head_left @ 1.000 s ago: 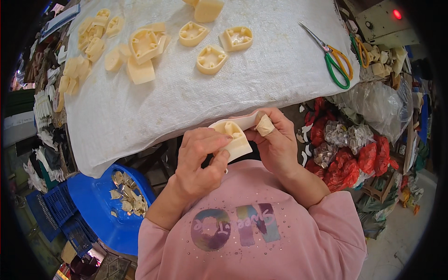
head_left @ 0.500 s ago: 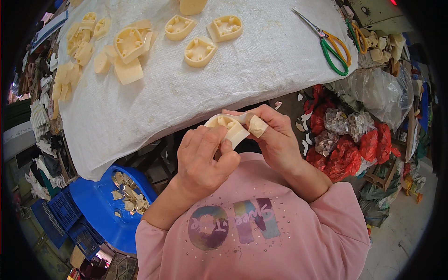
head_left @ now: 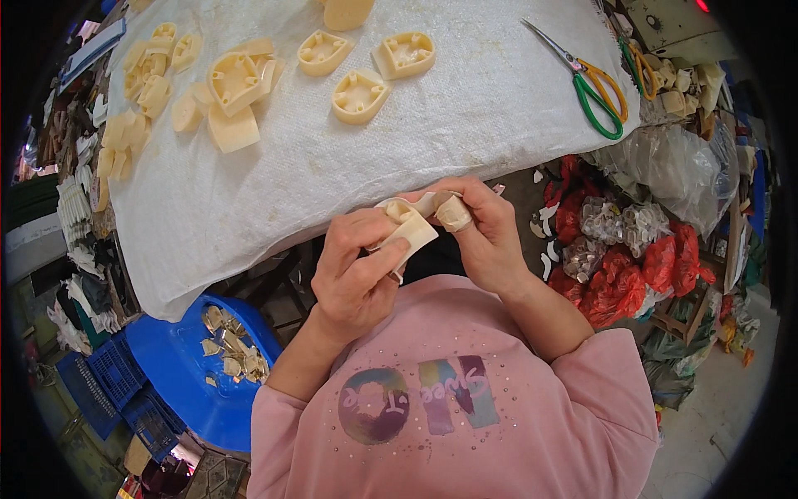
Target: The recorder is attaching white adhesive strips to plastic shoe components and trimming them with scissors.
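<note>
Between my hands, above my lap, is a cream plastic heel-shaped piece (head_left: 416,239) with a hollow top. My left hand (head_left: 356,264) grips it, fingers behind and thumb pressed on its smooth side. A thin whitish strip (head_left: 422,203) runs along the piece's far edge toward my right hand (head_left: 489,237), which is closed on the strip's end. A beige wrapping (head_left: 453,214) covers the right thumb. On the white-covered table beyond lie similar hollow pieces (head_left: 361,96), some single, others piled at the left. Scissors (head_left: 592,83) with one green and one orange handle rest partly open at the right.
The table's woven white cover (head_left: 316,166) hangs over its near edge. A blue tub (head_left: 166,349) with cream scraps stands low at left, beside blue baskets (head_left: 116,374). Red plastic bags (head_left: 615,287) and clear plastic clutter the floor at right.
The piece has tilted in my hands, so its smooth side shows more and its hollow less. My left fingers have shifted their grip, and the right hand has moved slightly up and left.
</note>
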### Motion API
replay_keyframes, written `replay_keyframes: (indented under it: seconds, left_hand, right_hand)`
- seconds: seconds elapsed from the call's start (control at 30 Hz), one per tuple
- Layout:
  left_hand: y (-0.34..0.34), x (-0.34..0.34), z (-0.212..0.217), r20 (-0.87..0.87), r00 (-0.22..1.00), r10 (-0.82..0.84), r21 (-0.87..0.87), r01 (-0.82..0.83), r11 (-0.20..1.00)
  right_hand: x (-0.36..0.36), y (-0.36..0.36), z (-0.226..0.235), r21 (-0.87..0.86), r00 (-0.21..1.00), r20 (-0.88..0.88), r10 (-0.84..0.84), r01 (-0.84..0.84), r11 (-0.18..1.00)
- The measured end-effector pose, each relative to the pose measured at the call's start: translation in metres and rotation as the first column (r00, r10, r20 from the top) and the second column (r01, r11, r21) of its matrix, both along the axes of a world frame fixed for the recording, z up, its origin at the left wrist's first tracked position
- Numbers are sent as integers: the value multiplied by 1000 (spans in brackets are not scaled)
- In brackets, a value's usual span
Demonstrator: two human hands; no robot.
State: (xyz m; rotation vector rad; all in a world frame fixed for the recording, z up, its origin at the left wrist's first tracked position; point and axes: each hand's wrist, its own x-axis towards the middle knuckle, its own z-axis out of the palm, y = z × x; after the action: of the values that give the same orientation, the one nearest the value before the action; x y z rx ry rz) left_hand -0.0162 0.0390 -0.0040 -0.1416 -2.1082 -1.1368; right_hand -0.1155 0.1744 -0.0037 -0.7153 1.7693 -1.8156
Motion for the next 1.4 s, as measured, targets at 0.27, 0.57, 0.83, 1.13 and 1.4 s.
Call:
replay_keyframes:
  seconds: [0.27, 0.57, 0.83, 1.13, 1.4]
  left_hand:
    - [3, 10, 6, 27, 999, -28, -139, 32, 990]
    - [10, 13, 11, 221, 975, 30, -205, 16, 979]
    - [6, 3, 9, 283, 957, 68, -339, 34, 940]
    - [6, 14, 3, 246, 969, 5, 152, -44, 987]
    - [5, 5, 5, 118, 985, -130, -32, 134, 990]
  right_hand:
    - [-3, 1, -10, -128, 792, 609, 29, 63, 990]
    - [5, 14, 4, -129, 909, 396, 132, -87, 988]
    - [-9, 13, 8, 134, 967, -52, 250, -241, 961]
    - [-35, 9, -7, -88, 789, 504, 352, -358, 929]
    - [-36, 4, 2, -239, 660, 529, 533, -487, 840]
